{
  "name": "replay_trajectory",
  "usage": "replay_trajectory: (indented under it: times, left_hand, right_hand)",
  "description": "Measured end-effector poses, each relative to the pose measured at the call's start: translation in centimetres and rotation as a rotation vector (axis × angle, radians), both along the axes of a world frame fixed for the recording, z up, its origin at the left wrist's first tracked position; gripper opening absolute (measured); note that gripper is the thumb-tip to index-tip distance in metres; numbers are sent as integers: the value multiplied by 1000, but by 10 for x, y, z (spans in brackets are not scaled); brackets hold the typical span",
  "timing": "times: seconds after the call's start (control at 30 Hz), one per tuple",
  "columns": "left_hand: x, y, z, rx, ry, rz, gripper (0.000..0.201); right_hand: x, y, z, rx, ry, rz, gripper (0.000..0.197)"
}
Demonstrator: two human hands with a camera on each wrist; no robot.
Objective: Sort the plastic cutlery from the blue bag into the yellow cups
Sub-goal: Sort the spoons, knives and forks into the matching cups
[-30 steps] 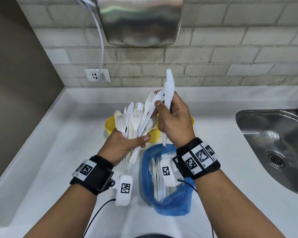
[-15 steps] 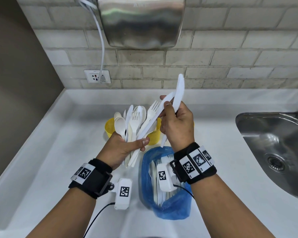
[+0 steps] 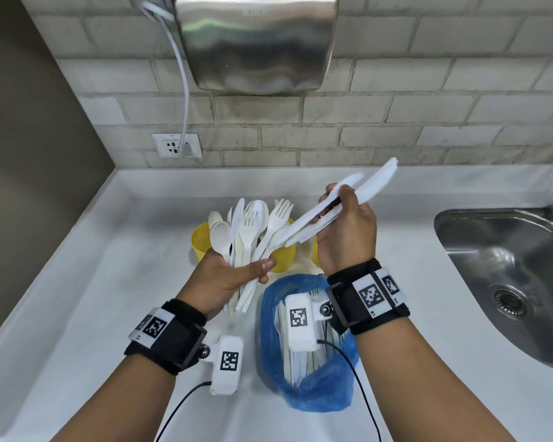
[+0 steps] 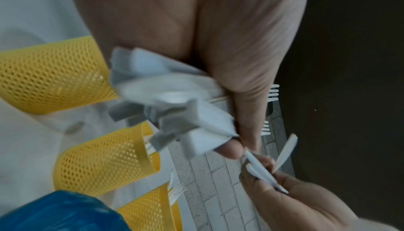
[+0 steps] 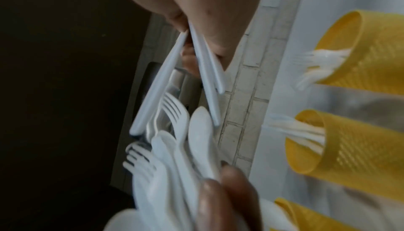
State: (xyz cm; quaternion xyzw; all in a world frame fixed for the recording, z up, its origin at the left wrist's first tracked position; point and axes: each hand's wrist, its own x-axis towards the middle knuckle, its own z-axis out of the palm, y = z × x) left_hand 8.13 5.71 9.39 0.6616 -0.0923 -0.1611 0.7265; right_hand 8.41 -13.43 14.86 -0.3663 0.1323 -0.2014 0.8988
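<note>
Plastic cutlery (image 3: 248, 232) split three ways at present: a mixed fan of forks, spoons and a knife gripped in the left hand (image 3: 227, 275), a few knives (image 3: 339, 207) pinched in the right hand (image 3: 345, 231), and more lying in the blue bag (image 3: 307, 362) on the counter (image 3: 77, 298). Yellow cups (image 4: 50, 74) in a row behind, three of them (mesh-walled), at least two already holding white pieces, as seen from the right wrist. Judged partly done: some sorted, a handful in hand, a bagful left.

Left hand low above the counter, just in front of the cups, fingers and thumb curled round the handles, heads fanned upward. Right hand raised beside and above it, over the bag's far end, thumb and fingertips (image 5: 181, 18) pinching the knives near mid-length, blades slanting up toward the tiled wall (image 3: 396, 122). Probably separating knives from the bunch.
</note>
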Motion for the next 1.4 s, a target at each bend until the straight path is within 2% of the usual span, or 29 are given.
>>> replay_trajectory:
  times: [0.07, 0.13, 0.33, 0.53, 0.67, 0.83, 0.93, 1.0, 1.1, 1.23, 1.3, 1.4]
  left_hand:
    - [1, 0, 1, 16, -18, 18, 19]
    - [3, -1, 3, 44, -51, 36, 17]
    - [5, -6, 12, 119, -170, 68, 12]
    - [2, -20, 16, 116, -212, 78, 14]
    - [2, -32, 13, 122, -206, 75, 15]
    - [-2, -50, 9, 125, -188, 67, 14]
    - [-5, -61, 10, 103, -199, 67, 12]
    - [-7, -68, 13, 79, -202, 69, 14]
    - [-11, -78, 17, 41, -200, 79, 20]
    - [-10, -87, 18, 93, -225, 126, 26]
    - [-10, -91, 17, 142, -254, 143, 30]
    - [-14, -98, 17, 229, -350, 191, 35]
  right_hand:
    - [0, -6, -1, 152, 3, 44, 21]
    - [0, -10, -1, 194, 41, 45, 18]
    - [0, -3, -2, -49, 71, -22, 22]
    - [-13, 0, 4, -217, 23, 127, 26]
    - [-19, -7, 6, -245, 8, 188, 35]
    - [-22, -28, 8, -153, -16, 159, 50]
    - [-23, -43, 10, -146, -4, 135, 52]
    - [-24, -54, 14, -223, 18, 117, 48]
    - [-27, -69, 18, -449, 5, 128, 41]
    - [-31, -80, 20, -843, -49, 125, 18]
    - [-32, -84, 21, -931, -85, 118, 8]
    - [-35, -91, 21, -1065, -88, 122, 9]
